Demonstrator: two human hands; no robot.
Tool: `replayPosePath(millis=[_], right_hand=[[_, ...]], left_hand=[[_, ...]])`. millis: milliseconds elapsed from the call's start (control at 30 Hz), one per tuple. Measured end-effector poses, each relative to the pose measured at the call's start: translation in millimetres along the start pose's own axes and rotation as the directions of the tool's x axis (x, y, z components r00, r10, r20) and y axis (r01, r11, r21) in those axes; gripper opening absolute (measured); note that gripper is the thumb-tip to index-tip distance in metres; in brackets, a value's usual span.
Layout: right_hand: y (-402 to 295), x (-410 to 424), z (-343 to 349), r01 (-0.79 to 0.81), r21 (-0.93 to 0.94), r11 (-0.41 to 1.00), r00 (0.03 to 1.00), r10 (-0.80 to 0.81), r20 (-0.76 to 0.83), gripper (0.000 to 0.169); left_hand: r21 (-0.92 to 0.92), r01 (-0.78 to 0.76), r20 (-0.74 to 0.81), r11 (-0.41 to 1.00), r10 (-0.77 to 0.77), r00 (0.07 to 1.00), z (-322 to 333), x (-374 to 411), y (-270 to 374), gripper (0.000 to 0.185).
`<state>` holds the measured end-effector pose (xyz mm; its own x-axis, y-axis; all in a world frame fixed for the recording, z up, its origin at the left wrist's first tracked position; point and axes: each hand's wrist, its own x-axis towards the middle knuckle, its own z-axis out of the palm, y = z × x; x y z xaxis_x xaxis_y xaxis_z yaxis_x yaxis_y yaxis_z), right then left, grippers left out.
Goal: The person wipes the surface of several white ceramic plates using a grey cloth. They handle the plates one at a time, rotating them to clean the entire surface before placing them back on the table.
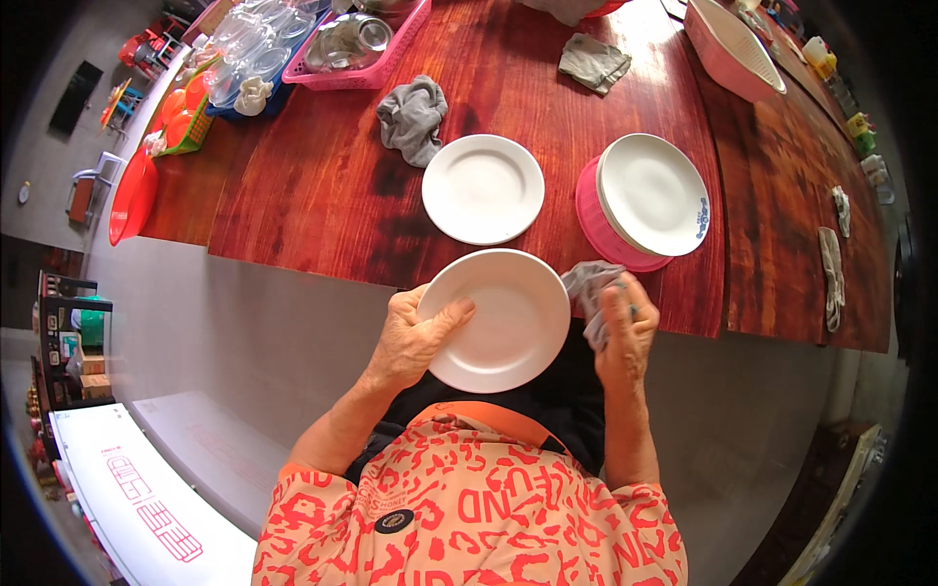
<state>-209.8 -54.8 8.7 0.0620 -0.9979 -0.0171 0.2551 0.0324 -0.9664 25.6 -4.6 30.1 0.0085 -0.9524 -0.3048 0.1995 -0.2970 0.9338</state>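
Note:
A white plate [506, 322] is tilted in front of my body, at the near edge of the wooden table. My left hand [418, 333] grips its left rim, the thumb lying over the inner face. Beside the plate's right rim, my right hand [629, 319] holds a crumpled grey cloth [592, 289]. Just beyond, another white plate [484, 189] lies flat on the table. To its right, a stack of white plates [652, 192], the top one with a blue mark on its rim, rests on a pink plastic container [590, 209].
A grey rag [414, 121] and a folded cloth [595, 62] lie farther back on the table [322, 176]. Pink basket [330, 79] holds glass bowls; clear plastic ware fills a blue basket [275, 102]. A red basin [133, 198] is at far left, a pink-white basket [733, 55] at back right.

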Motion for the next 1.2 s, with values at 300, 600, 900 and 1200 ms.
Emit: replayPosePath(millis=[300, 600, 900, 1200], right_hand=[[-21.3, 50.6, 37.5, 0.633, -0.378, 0.676, 0.733, -0.365, 0.574, 0.026], [-9.8, 28.2, 19.9, 0.322, -0.250, 0.913, 0.881, -0.192, 0.433, 0.034], [8.4, 25.5, 13.6, 0.458, -0.222, 0.861, 0.832, -0.328, 0.447, 0.028], [-24.2, 46.5, 44.2, 0.711, -0.312, 0.630, 0.650, -0.419, 0.634, 0.031]], left_hand=[[0.151, 0.069, 0.062, 0.986, -0.079, 0.995, 2.9, -3.3, 10.8, 0.028], [0.137, 0.028, -0.022, 0.990, -0.025, 0.999, 5.2, -5.7, 28.9, 0.023], [0.156, 0.050, 0.064, 0.986, -0.061, 0.996, 2.2, -5.5, 21.9, 0.028], [0.283, 0.002, 0.129, 0.959, -0.040, 0.991, 6.3, -11.9, 33.5, 0.027]])
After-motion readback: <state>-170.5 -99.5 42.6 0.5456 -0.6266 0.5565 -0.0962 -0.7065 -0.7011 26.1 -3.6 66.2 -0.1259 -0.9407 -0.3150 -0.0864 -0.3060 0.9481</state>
